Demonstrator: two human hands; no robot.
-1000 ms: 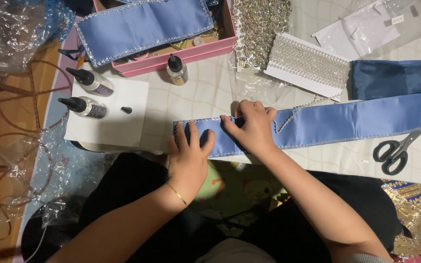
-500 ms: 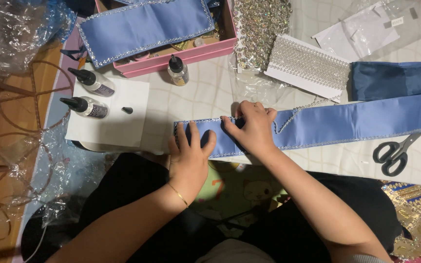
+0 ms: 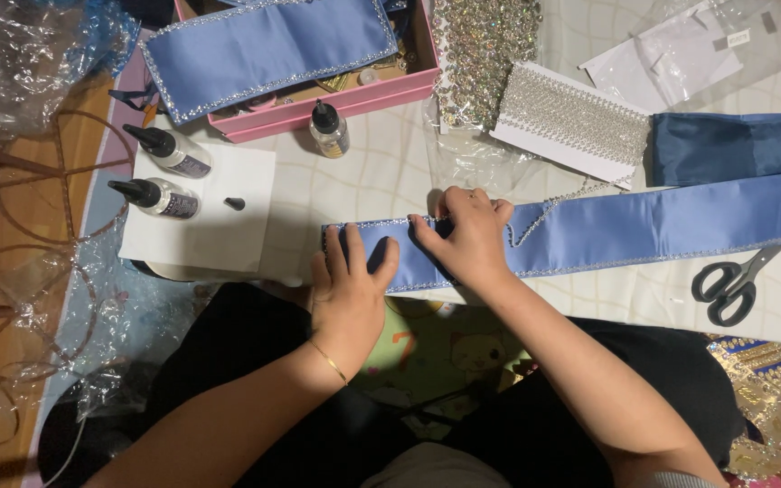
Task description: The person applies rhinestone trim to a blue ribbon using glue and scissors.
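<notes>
A long light-blue satin ribbon (image 3: 644,226) edged with rhinestone trim lies across the table. My left hand (image 3: 347,289) rests flat on its left end, fingers spread, a thin gold bracelet on the wrist. My right hand (image 3: 467,237) presses with its fingertips on the ribbon's upper edge, where a loose rhinestone chain (image 3: 549,210) curls off to the right. Neither hand grips anything.
Two glue bottles (image 3: 160,172) and a black cap (image 3: 235,203) lie on white paper. A third bottle (image 3: 329,129) stands by a pink box (image 3: 336,98) holding another blue ribbon. Rhinestone trim card (image 3: 576,122), dark-blue ribbon (image 3: 734,145), scissors (image 3: 725,280) sit right. Clear plastic wrap lies left.
</notes>
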